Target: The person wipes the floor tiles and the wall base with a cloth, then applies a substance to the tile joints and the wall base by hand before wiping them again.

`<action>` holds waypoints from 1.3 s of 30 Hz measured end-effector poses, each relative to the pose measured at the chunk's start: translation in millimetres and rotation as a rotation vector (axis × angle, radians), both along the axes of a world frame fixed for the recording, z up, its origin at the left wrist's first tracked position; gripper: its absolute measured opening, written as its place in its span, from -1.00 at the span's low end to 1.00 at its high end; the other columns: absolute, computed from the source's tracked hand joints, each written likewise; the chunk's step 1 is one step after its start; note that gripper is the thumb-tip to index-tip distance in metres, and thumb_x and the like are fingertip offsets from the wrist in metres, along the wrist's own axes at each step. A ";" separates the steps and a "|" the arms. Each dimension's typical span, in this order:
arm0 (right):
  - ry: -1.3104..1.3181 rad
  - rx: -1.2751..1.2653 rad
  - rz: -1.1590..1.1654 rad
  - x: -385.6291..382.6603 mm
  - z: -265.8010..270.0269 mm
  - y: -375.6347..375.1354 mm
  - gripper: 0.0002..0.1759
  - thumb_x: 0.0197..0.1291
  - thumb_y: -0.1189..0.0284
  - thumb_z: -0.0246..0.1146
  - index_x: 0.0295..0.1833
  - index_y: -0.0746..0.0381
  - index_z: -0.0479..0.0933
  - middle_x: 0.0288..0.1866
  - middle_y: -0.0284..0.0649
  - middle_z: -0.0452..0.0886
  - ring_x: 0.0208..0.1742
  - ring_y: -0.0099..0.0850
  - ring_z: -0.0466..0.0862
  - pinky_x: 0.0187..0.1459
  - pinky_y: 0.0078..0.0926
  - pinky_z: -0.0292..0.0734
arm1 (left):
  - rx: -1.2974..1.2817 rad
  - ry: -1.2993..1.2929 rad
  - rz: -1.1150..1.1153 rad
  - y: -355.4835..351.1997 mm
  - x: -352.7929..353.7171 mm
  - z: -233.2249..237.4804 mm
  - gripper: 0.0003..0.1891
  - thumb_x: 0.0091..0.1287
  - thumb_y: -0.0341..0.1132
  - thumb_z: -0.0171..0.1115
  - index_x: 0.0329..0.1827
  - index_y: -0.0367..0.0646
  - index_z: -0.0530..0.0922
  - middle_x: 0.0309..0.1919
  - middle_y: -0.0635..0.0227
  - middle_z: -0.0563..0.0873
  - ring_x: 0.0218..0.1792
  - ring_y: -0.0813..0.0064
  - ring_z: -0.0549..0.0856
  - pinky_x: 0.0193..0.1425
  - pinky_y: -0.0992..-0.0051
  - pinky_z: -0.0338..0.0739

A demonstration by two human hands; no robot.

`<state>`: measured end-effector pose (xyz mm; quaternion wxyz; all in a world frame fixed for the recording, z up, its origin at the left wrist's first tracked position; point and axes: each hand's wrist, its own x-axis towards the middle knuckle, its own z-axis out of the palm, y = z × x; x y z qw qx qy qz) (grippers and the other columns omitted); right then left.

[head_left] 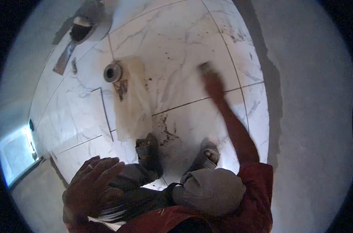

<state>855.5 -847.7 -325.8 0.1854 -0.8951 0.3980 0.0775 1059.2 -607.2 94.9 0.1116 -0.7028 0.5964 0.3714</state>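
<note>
My right hand [214,84] is stretched out over the marble-patterned tiled floor [184,46], blurred by motion. Its fingers are closed around a small dark piece [203,67] whose kind I cannot make out. By my left knee, my left hand [95,180] lies with its fingers stretched out and nothing in it. Dark crumbs of dirt [166,130] are scattered on the tiles between my feet and my right hand.
A grey ring-shaped roll [113,72] sits on a crumpled translucent sheet [134,105]. At upper left are a dark container [81,31] and a flat brownish blade-like piece [64,60]. A cut tile edge [105,112] shows at left. Grey walls [316,97] flank the floor.
</note>
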 end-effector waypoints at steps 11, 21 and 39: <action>-0.200 -0.248 0.312 156.3 -35.8 36.0 -0.53 0.22 0.31 0.00 0.17 0.36 0.34 0.05 0.09 0.48 0.03 -0.07 0.52 0.02 -0.12 0.46 | 0.027 0.078 -0.024 3.0 6.4 7.2 -0.40 0.16 0.05 0.16 0.20 -0.09 0.37 0.12 0.22 0.50 0.14 0.22 0.49 0.30 0.22 0.28; -0.059 -0.481 0.007 45.0 -14.1 -135.3 -0.55 0.13 0.45 0.00 0.17 0.30 0.33 0.08 0.00 0.47 0.08 -0.13 0.48 0.09 -0.16 0.38 | 0.015 0.161 -0.266 -28.3 22.1 -8.7 -0.39 0.17 0.02 0.17 0.23 -0.10 0.35 0.15 0.25 0.48 0.17 0.26 0.47 0.31 0.26 0.26; -0.069 -0.244 -0.512 -59.1 15.8 -152.7 -0.54 0.19 0.44 -0.07 0.22 0.30 0.31 0.18 0.10 0.39 0.18 -0.03 0.41 0.15 -0.15 0.34 | -0.656 -0.162 0.554 -288.8 222.5 -387.6 -0.39 0.32 0.14 -0.06 0.25 -0.16 0.33 0.27 0.07 0.33 0.33 0.09 0.24 0.32 0.03 0.11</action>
